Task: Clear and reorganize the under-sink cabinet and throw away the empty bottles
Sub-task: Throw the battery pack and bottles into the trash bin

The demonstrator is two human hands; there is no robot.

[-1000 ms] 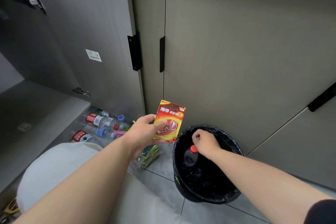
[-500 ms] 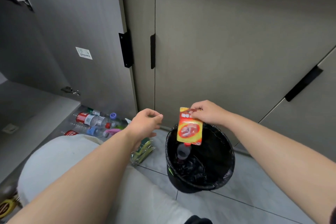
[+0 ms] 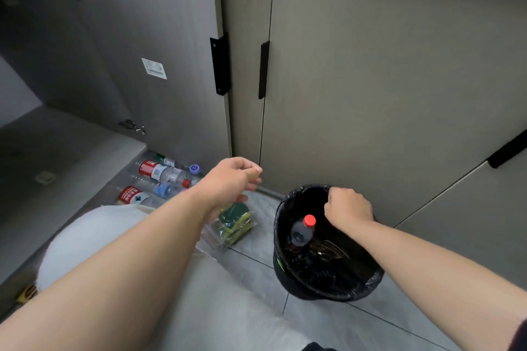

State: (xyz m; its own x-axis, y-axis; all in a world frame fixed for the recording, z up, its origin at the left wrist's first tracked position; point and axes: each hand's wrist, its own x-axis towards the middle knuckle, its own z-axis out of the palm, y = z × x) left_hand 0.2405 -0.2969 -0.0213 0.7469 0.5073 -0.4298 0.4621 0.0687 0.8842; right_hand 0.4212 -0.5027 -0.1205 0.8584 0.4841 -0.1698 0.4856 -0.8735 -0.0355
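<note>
Black bin-liner plastic lies right under the fingers of the right hand, which are curled down under the palm above the far rim of the bin; nothing shows in them. The fingers of the left hand are loosely bent with the thumb close to the fingertips, and they hold nothing. This hand hangs in the air to the left of the bin, well apart from it.

Inside the bin a dark bottle with a red cap leans against the left wall, cap up. On the floor, just left of the bin and partly under the left wrist, lies a clear pack of green and yellow sponges.

Further left, several plastic bottles lie on their sides along the front edge of the cabinet floor, at its right corner, two of them with red labels. The open cabinet door stands above them and carries a small white sticker. Black handles run down the closed grey doors behind the bin. A knee in white cloth shows below the left forearm.
</note>
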